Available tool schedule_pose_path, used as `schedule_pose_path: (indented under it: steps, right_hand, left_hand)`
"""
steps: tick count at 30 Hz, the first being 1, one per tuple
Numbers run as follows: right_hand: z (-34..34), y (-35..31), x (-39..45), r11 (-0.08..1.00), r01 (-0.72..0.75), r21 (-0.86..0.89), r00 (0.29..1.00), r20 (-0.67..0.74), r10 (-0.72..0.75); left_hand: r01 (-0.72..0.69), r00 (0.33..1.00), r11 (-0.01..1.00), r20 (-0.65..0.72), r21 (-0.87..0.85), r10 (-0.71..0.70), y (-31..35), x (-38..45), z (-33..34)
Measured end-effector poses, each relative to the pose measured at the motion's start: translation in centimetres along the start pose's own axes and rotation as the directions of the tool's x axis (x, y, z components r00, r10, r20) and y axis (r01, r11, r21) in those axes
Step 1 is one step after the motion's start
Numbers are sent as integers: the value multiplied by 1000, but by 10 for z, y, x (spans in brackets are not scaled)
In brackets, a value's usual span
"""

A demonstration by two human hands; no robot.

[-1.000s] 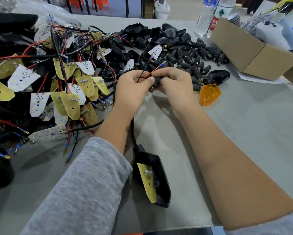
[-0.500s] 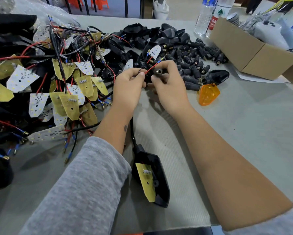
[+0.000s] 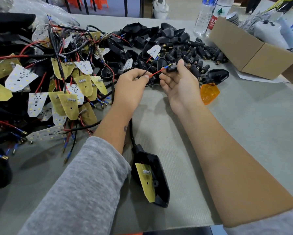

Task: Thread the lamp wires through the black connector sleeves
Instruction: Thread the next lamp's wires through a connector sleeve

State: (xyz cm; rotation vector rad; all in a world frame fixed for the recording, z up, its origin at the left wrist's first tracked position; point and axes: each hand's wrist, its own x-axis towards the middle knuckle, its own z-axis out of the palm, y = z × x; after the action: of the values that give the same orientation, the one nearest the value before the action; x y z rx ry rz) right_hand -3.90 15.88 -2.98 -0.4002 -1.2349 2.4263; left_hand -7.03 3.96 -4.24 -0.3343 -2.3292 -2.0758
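My left hand (image 3: 131,85) pinches a red wire (image 3: 156,73) and a thin black wire (image 3: 148,69) near their blue-tipped ends. My right hand (image 3: 181,82) holds a black connector sleeve (image 3: 172,68) between thumb and fingers, palm turned up. The red wire's tip sits right at the sleeve's left opening. A black cable runs from under my left wrist down to a black lamp housing (image 3: 157,184) with a yellow circuit board (image 3: 145,180), lying on the table between my forearms.
A tangle of wired yellow and white LED boards (image 3: 57,85) fills the left. Loose black sleeves (image 3: 201,55) and black housings (image 3: 159,34) lie beyond my hands. An orange lens (image 3: 209,93) sits right of my right hand, a cardboard box (image 3: 254,53) and two bottles (image 3: 208,16) farther right.
My hands have drawn apart. The right hand turned palm up with the sleeve, and the red wire's tip now points into the sleeve's end.
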Motion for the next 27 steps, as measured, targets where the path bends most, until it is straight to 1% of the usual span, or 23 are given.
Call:
schedule_pose_path:
  steps: [8, 14, 18, 22, 27]
  right_hand:
    - [-2, 1, 2, 996, -82, 19, 995, 57, 81]
    - [-1, 0, 2, 995, -99, 9, 992, 84, 98]
    - [-3, -1, 2, 991, -116, 70, 991, 72, 111]
    - [-8, -3, 2, 979, -133, 156, 990, 69, 124]
    - [-9, -3, 3, 980, -129, 152, 990, 69, 120]
  left_hand:
    - [22, 1000, 998, -5, -64, -22, 2, 0, -3]
    - [36, 999, 995, -14, -89, -37, 4, -1, -3]
    - [42, 999, 989, -29, -142, -47, 4, -1, -5]
    - [21, 999, 997, -25, -73, -23, 4, -1, -2]
    - [-19, 1000, 1000, -20, 8, 19, 3, -3, 0]
